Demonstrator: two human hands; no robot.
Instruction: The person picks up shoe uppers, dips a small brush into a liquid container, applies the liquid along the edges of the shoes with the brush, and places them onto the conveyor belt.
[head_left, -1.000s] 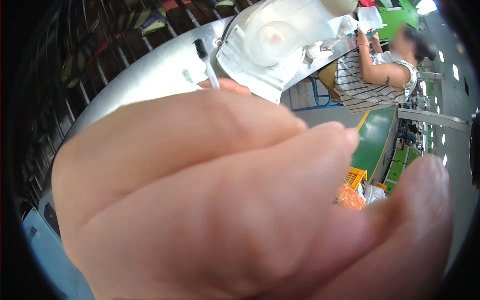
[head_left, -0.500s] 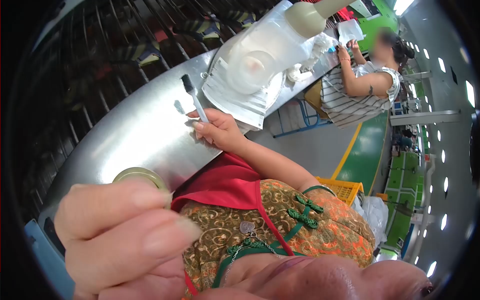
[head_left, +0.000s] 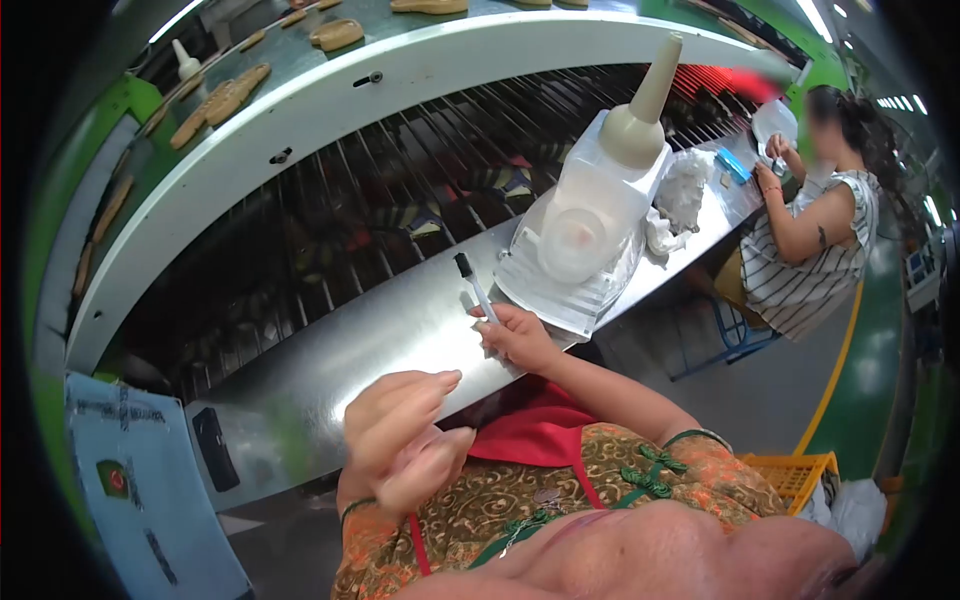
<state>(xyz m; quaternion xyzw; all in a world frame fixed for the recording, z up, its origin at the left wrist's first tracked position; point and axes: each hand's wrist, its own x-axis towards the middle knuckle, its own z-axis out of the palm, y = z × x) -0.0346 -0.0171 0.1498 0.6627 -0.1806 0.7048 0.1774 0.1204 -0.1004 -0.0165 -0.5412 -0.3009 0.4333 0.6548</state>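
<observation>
My right hand [head_left: 520,338] is closed on a small brush [head_left: 478,288] with a pale handle and black bristles, held over the metal table [head_left: 330,385]. My left hand [head_left: 405,435] is raised in front of my chest near the table's front edge. Its fingers are bent, its thumb stands apart, and nothing shows between them; it is slightly blurred. Beyond my right hand, a translucent bottle [head_left: 590,200] with a long beige nozzle stands on a white stack [head_left: 550,295] that looks like paper or cloth.
Behind the table runs a rod rack [head_left: 350,240] with dark shoe parts. Above it, a shelf holds tan sole-shaped pieces [head_left: 225,100]. A blue box [head_left: 150,500] stands at left. White crumpled material [head_left: 685,200] and a seated co-worker [head_left: 810,230] are at right; a yellow crate [head_left: 790,480] is lower right.
The view has swung, showing more shelf and the blue box. My left hand has moved away from close before the camera, where it hid much of the view. The brush remains in my right hand.
</observation>
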